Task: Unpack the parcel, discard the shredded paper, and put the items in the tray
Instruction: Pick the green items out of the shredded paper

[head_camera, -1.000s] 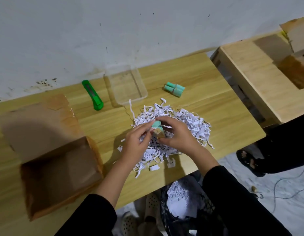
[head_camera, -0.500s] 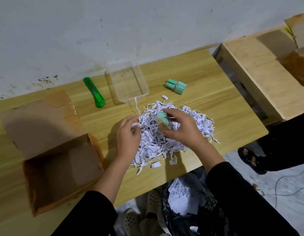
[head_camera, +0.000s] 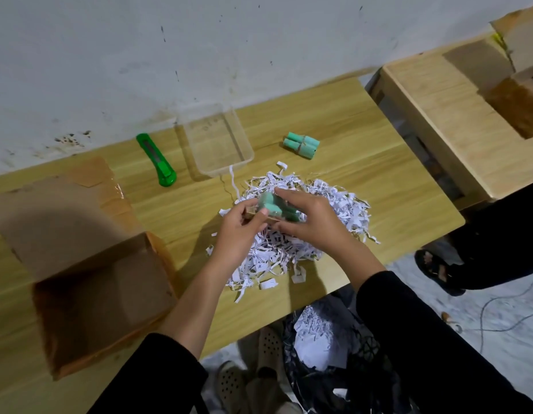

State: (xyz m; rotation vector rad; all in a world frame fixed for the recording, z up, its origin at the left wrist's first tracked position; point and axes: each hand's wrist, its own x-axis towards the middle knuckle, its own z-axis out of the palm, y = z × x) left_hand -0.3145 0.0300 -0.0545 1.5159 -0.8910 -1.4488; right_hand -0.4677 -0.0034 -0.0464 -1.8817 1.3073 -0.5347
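Observation:
A mint-green item on a brown card base [head_camera: 274,208] is held just above a heap of white shredded paper [head_camera: 328,216] in the middle of the table. My left hand [head_camera: 239,231] pinches its left end and my right hand [head_camera: 311,218] grips its right side, so both hands hold it. A clear plastic tray [head_camera: 219,146] stands empty behind the heap. A bundle of mint-green rolls tied with string [head_camera: 301,144] lies on the table to the right of the tray. The opened cardboard parcel [head_camera: 89,282] sits at the left, with its inside in shadow.
A green utility knife [head_camera: 156,159] lies left of the tray. A black bin [head_camera: 333,348] holding shredded paper stands on the floor below the table's front edge. Another wooden table [head_camera: 456,121] with a cardboard box stands at the right, and a person's sandalled foot [head_camera: 435,268] is beside it.
My left hand left the paper at the heap's left edge and took the item's left end. Both hands now hold it a little higher over the heap.

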